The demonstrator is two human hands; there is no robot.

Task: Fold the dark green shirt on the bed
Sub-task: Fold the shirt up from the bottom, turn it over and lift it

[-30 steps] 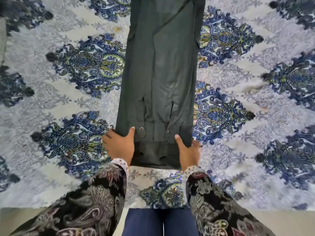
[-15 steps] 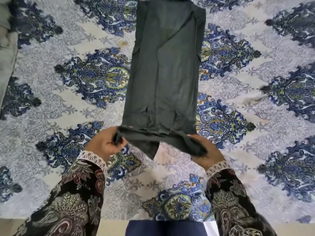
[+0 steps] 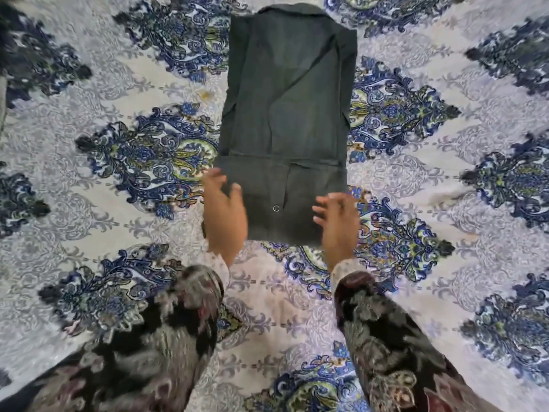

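Observation:
The dark green shirt (image 3: pixel 285 114) lies on the bed as a narrow lengthwise strip, collar end far from me. Its near end is folded up over the body, a snap button showing on the folded flap. My left hand (image 3: pixel 225 212) rests at the flap's near left corner, fingers straight along the edge and thumb on the cloth. At the near right corner is my right hand (image 3: pixel 338 221), its fingers spread and loose and touching the edge. Both hands are motion-blurred.
The shirt rests on a pale bedspread (image 3: pixel 118 227) with large blue and green paisley medallions, which fills the view on all sides. My patterned sleeves (image 3: pixel 386 337) reach in from the bottom.
My hands lifted the shirt's near end off the bedspread, carried it away from me and laid it over the body. The grip has loosened and the strip now looks shorter.

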